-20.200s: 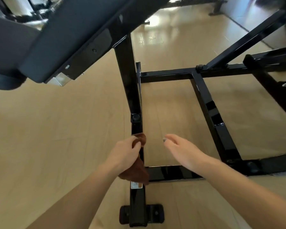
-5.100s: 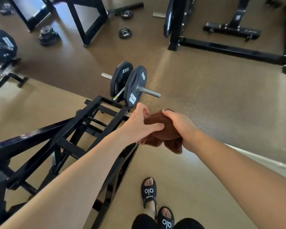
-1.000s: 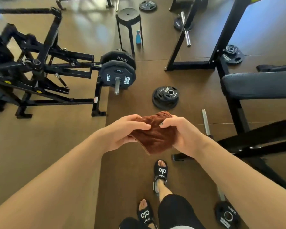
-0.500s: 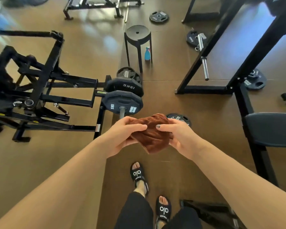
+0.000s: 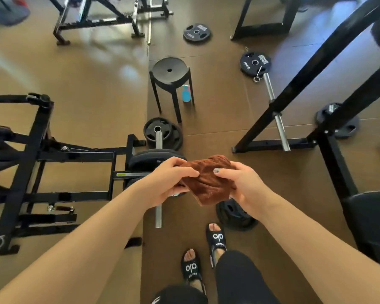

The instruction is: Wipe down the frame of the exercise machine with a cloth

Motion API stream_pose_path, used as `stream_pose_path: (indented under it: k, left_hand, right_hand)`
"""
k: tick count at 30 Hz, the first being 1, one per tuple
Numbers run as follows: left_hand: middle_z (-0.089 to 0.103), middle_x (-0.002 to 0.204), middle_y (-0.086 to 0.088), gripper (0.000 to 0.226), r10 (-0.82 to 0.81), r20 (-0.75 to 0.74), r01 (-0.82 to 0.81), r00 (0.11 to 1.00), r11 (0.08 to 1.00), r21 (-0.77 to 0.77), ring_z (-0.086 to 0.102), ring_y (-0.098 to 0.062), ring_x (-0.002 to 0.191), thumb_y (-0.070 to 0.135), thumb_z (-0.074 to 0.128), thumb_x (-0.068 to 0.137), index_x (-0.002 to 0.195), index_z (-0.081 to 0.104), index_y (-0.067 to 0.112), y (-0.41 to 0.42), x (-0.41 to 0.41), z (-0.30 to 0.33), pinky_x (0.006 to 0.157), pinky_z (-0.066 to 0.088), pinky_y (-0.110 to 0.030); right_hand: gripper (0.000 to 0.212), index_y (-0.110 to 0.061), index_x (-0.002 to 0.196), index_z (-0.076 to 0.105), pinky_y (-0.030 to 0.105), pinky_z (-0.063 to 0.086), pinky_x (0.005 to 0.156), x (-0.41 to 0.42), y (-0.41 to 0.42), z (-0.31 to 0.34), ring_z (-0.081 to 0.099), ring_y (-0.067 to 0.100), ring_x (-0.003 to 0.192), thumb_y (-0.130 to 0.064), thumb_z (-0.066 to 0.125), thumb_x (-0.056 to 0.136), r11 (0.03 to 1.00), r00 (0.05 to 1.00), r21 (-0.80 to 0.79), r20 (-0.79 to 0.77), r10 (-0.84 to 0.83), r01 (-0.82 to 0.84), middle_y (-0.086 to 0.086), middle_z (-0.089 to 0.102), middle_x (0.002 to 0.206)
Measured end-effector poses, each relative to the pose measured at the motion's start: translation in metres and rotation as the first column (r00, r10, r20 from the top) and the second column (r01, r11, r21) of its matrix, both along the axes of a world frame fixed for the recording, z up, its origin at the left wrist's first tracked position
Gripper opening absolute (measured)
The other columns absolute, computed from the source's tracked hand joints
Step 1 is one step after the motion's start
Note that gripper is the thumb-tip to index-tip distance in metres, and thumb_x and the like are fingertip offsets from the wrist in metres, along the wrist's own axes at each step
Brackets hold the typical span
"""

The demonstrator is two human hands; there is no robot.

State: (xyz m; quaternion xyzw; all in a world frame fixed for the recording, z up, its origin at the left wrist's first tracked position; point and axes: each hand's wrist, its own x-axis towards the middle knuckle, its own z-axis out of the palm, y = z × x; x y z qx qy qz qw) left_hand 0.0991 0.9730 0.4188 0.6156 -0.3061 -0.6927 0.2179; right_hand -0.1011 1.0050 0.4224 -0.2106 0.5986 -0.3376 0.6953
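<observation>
A bunched brown cloth (image 5: pixel 208 178) hangs in the air in front of me, held by both hands. My left hand (image 5: pixel 169 181) grips its left side with the thumb on top. My right hand (image 5: pixel 241 185) grips its right side, thumb pressed on the fabric. The black frame of the exercise machine (image 5: pixel 37 154) lies low on the left, with weight plates (image 5: pixel 149 163) on its side peg just beyond my left hand. The cloth does not touch the frame.
A black stool (image 5: pixel 170 71) with a blue bottle (image 5: pixel 186 93) beside it stands ahead. Loose weight plates (image 5: pixel 196 32) and a barbell (image 5: pixel 274 110) lie on the brown floor. A black rack (image 5: pixel 329 137) and a padded seat (image 5: pixel 373 216) stand at right. My sandalled feet (image 5: pixel 215 238) are below.
I have walked forward: the machine and its plates have come closer and lower in view, the stool too. Both hands still hold the cloth at the same height.
</observation>
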Motion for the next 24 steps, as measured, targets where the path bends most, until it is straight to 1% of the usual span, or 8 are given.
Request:
stream_pose_path:
  k: [3,6,8,10,15,18,21,24]
  left_hand:
    - [0.073,0.113,-0.01,0.042,0.015,-0.003,-0.015,1.0,1.0,0.016,0.077,-0.019,0.094,0.013,0.083,0.084,0.119,0.06,0.014,-0.07,-0.015,-0.004,0.074,0.062,-0.031]
    - [0.07,0.116,-0.01,0.04,0.058,0.022,-0.058,0.998,0.998,0.005,0.074,-0.022,0.101,0.013,0.081,0.087,0.119,0.058,0.015,-0.134,-0.028,-0.011,0.072,0.062,-0.029]
    - [0.069,0.117,-0.008,0.039,0.083,0.036,-0.083,0.996,0.997,0.004,0.072,-0.021,0.104,0.015,0.08,0.088,0.119,0.057,0.017,-0.175,-0.032,-0.013,0.071,0.061,-0.028]
    - [0.068,0.116,-0.007,0.038,0.124,0.041,-0.125,0.991,0.992,0.008,0.071,-0.021,0.105,0.016,0.08,0.088,0.118,0.057,0.018,-0.215,-0.031,-0.016,0.071,0.061,-0.027]
    - [0.067,0.12,-0.009,0.04,0.222,0.044,-0.224,0.974,0.974,0.037,0.069,-0.023,0.109,0.014,0.079,0.089,0.12,0.054,0.016,-0.321,-0.012,-0.03,0.086,0.062,-0.034]
    - [0.063,0.122,-0.009,0.041,0.216,0.029,-0.217,0.976,0.975,0.044,0.065,-0.024,0.113,0.013,0.077,0.089,0.121,0.052,0.016,-0.397,-0.001,-0.045,0.09,0.059,-0.035]
    - [0.06,0.124,-0.011,0.039,0.197,0.031,-0.199,0.98,0.977,0.079,0.063,-0.027,0.115,0.01,0.073,0.09,0.122,0.051,0.015,-0.483,0.004,-0.071,0.096,0.057,-0.038]
    - [0.061,0.124,-0.013,0.038,0.253,0.029,-0.255,0.967,0.964,0.071,0.063,-0.028,0.115,0.009,0.07,0.088,0.121,0.051,0.013,-0.554,0.008,-0.092,0.102,0.055,-0.044]
  right_hand:
    - [0.04,-0.012,0.133,0.058,0.043,0.059,0.095,-0.014,-0.071,-0.009,0.073,0.027,0.106,-0.012,0.071,0.095,1.0,1.0,-0.006,0.005,-0.002,0.002,0.008,0.073,0.121]
    - [0.047,-0.017,0.138,0.055,0.049,0.055,0.103,-0.022,-0.145,-0.021,0.069,0.027,0.114,-0.018,0.072,0.095,0.999,0.999,-0.005,-0.018,0.047,-0.047,0.006,0.069,0.128]
    - [0.05,-0.018,0.14,0.054,0.048,0.055,0.103,-0.025,-0.194,-0.025,0.068,0.026,0.116,-0.019,0.073,0.094,0.997,0.997,-0.005,-0.031,0.073,-0.073,0.003,0.067,0.129]
    - [0.051,-0.02,0.141,0.052,0.044,0.056,0.102,-0.021,-0.243,-0.025,0.067,0.023,0.115,-0.019,0.073,0.094,0.994,0.992,-0.003,-0.053,0.111,-0.111,0.001,0.066,0.129]
    - [0.055,-0.025,0.14,0.049,0.044,0.053,0.105,-0.002,-0.369,-0.034,0.063,0.021,0.118,-0.019,0.075,0.092,0.979,0.971,0.006,-0.121,0.205,-0.205,-0.002,0.062,0.13]
    - [0.053,-0.023,0.137,0.051,0.048,0.052,0.107,0.006,-0.45,-0.05,0.063,0.024,0.119,-0.015,0.076,0.091,0.973,0.962,0.007,-0.147,0.23,-0.231,0.001,0.064,0.13]
    - [0.047,-0.024,0.13,0.053,0.047,0.054,0.104,0.011,-0.54,-0.076,0.066,0.023,0.114,-0.015,0.077,0.091,0.97,0.955,0.044,-0.168,0.243,-0.239,0.0,0.066,0.126]
    - [0.048,-0.025,0.131,0.055,0.045,0.056,0.101,0.019,-0.622,-0.096,0.066,0.022,0.112,-0.017,0.078,0.09,0.958,0.94,0.043,-0.185,0.286,-0.283,-0.002,0.067,0.123]
